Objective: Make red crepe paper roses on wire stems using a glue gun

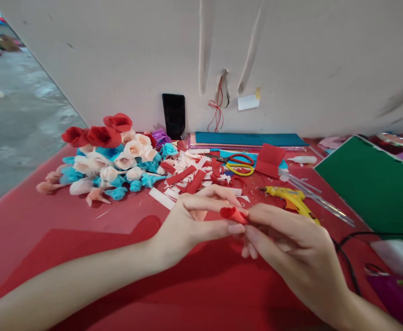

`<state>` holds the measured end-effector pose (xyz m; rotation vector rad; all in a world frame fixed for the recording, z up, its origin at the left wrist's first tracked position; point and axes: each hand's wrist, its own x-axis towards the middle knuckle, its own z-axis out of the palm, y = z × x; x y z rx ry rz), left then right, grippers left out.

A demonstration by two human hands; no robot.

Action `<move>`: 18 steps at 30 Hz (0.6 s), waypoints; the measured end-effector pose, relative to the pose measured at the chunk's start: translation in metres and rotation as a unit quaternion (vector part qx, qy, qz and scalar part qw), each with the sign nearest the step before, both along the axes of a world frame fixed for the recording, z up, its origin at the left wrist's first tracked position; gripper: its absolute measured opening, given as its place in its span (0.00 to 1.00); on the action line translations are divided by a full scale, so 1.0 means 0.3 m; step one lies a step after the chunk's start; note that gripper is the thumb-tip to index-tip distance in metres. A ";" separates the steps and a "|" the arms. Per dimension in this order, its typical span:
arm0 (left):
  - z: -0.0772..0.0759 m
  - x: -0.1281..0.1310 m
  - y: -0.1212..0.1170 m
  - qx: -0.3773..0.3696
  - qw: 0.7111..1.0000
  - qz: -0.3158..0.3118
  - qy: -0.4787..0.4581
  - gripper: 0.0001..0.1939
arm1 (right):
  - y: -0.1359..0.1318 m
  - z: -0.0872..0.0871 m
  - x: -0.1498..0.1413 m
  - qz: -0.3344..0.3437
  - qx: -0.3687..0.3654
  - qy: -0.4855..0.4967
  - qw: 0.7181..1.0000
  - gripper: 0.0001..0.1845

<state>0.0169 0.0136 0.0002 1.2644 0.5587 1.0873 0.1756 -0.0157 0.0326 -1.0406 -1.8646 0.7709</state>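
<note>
A small rolled piece of red crepe paper [234, 214] is pinched between my two hands over the middle of the red table. My left hand [197, 216] grips its left end between thumb and fingers. On its right end, the thumb and fingertips of my right hand [291, 243] are closed. Beyond my hands lies a heap of red and white paper scraps [190, 174]. Scissors [239, 165] with red and yellow handles rest on it, and a folded red paper piece [270, 160] sits just right of them.
Finished paper flowers [132, 154] in red, white and blue are piled at left. A yellow glue gun [292, 198] and clear glue sticks [320, 200] lie at right, near a green board [377, 188] and a black cable [377, 233]. A phone [174, 116] leans on the wall.
</note>
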 end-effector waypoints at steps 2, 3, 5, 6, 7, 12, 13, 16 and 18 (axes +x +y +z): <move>-0.001 0.000 0.002 0.012 1.000 0.001 0.003 0.07 | -0.001 0.006 0.004 0.006 0.024 -0.015 1.000 0.07; -0.001 -0.001 0.004 0.023 1.000 0.004 0.006 0.08 | -0.001 0.009 0.007 0.009 0.036 -0.021 0.999 0.07; 0.000 -0.006 0.007 0.050 0.999 0.010 0.019 0.09 | -0.003 0.015 0.015 0.014 0.059 -0.038 0.997 0.07; 0.002 -0.009 0.009 0.067 0.997 0.013 0.031 0.10 | -0.005 0.018 0.020 0.016 0.069 -0.051 0.996 0.07; 0.006 -0.014 0.010 0.085 0.995 0.015 0.046 0.11 | -0.006 0.020 0.026 0.019 0.078 -0.065 0.995 0.06; 0.032 -0.032 0.021 0.217 0.968 0.027 0.127 0.12 | -0.004 0.028 0.056 0.030 0.090 -0.137 0.986 0.07; 0.037 -0.033 0.023 0.245 0.959 0.031 0.140 0.12 | -0.002 0.029 0.060 0.033 0.089 -0.144 0.985 0.07; 0.048 -0.035 0.026 0.306 0.937 0.036 0.167 0.09 | -0.001 0.027 0.071 0.045 0.085 -0.158 0.983 0.07; 0.052 -0.035 0.027 0.330 0.926 0.035 0.183 0.07 | -0.002 0.023 0.078 0.051 0.082 -0.166 0.981 0.07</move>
